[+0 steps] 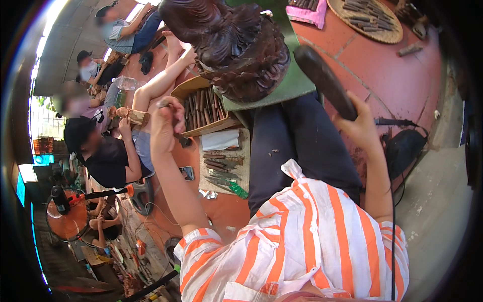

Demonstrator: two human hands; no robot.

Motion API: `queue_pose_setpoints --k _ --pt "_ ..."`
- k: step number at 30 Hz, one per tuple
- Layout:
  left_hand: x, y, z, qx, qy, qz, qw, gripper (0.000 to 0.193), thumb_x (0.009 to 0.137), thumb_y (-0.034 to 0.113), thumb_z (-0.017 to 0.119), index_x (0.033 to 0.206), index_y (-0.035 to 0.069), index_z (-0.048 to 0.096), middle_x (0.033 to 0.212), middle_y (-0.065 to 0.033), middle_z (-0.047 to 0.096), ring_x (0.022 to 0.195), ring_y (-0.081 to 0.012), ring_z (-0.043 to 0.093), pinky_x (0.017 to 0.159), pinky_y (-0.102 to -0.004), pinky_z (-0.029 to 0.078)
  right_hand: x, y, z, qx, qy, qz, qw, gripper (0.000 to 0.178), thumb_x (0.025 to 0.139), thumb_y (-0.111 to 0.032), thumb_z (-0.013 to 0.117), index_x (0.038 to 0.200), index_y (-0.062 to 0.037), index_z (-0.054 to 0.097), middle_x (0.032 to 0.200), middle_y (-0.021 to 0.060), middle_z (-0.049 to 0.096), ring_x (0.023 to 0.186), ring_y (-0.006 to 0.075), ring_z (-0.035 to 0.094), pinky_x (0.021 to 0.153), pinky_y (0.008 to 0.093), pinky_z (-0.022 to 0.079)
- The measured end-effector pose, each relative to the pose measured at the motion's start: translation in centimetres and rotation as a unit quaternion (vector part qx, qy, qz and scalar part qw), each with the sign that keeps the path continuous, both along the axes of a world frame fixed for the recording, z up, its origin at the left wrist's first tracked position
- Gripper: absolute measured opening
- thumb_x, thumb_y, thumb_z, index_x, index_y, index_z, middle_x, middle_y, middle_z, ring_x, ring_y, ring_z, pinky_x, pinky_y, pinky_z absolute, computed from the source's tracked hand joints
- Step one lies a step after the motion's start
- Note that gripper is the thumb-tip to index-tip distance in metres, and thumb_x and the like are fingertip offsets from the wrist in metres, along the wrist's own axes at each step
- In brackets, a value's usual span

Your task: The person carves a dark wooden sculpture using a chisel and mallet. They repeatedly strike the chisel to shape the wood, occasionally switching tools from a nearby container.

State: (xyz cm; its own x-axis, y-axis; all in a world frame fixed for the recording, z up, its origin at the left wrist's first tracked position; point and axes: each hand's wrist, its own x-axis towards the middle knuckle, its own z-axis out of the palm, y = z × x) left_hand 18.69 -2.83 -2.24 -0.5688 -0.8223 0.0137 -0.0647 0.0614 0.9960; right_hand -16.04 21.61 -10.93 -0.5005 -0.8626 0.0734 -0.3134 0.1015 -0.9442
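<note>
My right hand (356,123) is closed round the narrow end of a dark wooden mallet (327,80), whose thick end rises beside the green board (299,75). A dark carved wooden statue (241,50) with folds and petal-like shapes stands on that board, in front of my knees. My left hand (168,123) is raised to the left of the statue, its fingers curled round a carving chisel (163,102). Only the chisel's rounded end shows clearly; my fingers hide most of it. Neither hand touches the statue.
An open box (204,108) of chisels stands left of my legs, beside a mat (239,163) with several tools and a white cloth (220,140). A basket tray (367,20) of tools lies far right. Several people sit at left, near a fan (68,214). A cable (393,241) hangs by my right arm.
</note>
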Motion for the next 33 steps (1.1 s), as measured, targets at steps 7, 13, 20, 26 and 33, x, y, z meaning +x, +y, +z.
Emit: queue_pose_setpoints --k 7,13,20,26,33 --pt "-3.3 -3.3 -3.7 0.159 -0.057 0.136 0.976 0.049 0.095 0.044 0.058 0.12 0.002 0.051 0.09 -0.0115 0.065 0.054 -0.0128 0.06 0.037 -0.0203 0.036 2.1 1.7 -4.4 0.093 0.02 0.111 0.989 0.032 0.067 -0.011 0.076 0.093 0.0001 0.061 0.074 0.0166 0.061 0.066 0.0234 0.061 0.065 0.0358 0.048" --pt "-6.6 -8.9 -5.6 0.161 -0.027 0.127 0.978 0.051 0.09 0.05 0.062 0.115 0.006 0.055 0.081 -0.0046 0.062 0.052 -0.0116 0.056 0.039 -0.0236 0.038 3.4 1.2 -3.4 0.156 0.126 0.156 0.967 0.034 0.065 -0.019 0.079 0.091 -0.0055 0.062 0.079 0.0201 0.063 0.082 0.0409 0.061 0.066 0.0438 0.048" --pt "-8.8 -9.5 -7.0 0.14 -0.023 0.122 0.982 0.039 0.088 0.049 0.065 0.093 0.011 0.062 0.069 0.0017 0.058 0.052 -0.0096 0.054 0.042 -0.0229 0.038 3.1 -0.9 -2.1 0.057 -0.075 0.072 0.993 0.023 0.075 -0.01 0.076 0.09 -0.0006 0.061 0.074 0.007 0.064 0.066 0.0121 0.059 0.061 0.0281 0.047" --pt "-8.7 -9.2 -7.3 0.118 -0.021 0.125 0.985 0.037 0.09 0.047 0.062 0.096 0.011 0.063 0.07 0.0008 0.061 0.055 -0.0084 0.056 0.042 -0.0237 0.039 3.6 -4.3 0.7 0.029 -0.23 0.028 0.972 0.017 0.08 -0.007 0.072 0.088 -0.0022 0.059 0.073 0.0052 0.064 0.054 0.0086 0.054 0.05 0.0227 0.044" --pt "-8.3 -7.3 -5.7 0.018 -0.054 0.222 0.973 0.039 0.09 0.045 0.064 0.1 0.008 0.06 0.07 0.001 0.059 0.053 -0.0081 0.054 0.039 -0.0199 0.037 3.8 -2.6 -0.8 0.051 -0.277 0.061 0.958 0.021 0.079 -0.006 0.073 0.091 -0.0022 0.056 0.066 0.0017 0.056 0.048 0.0075 0.05 0.044 0.0231 0.04"
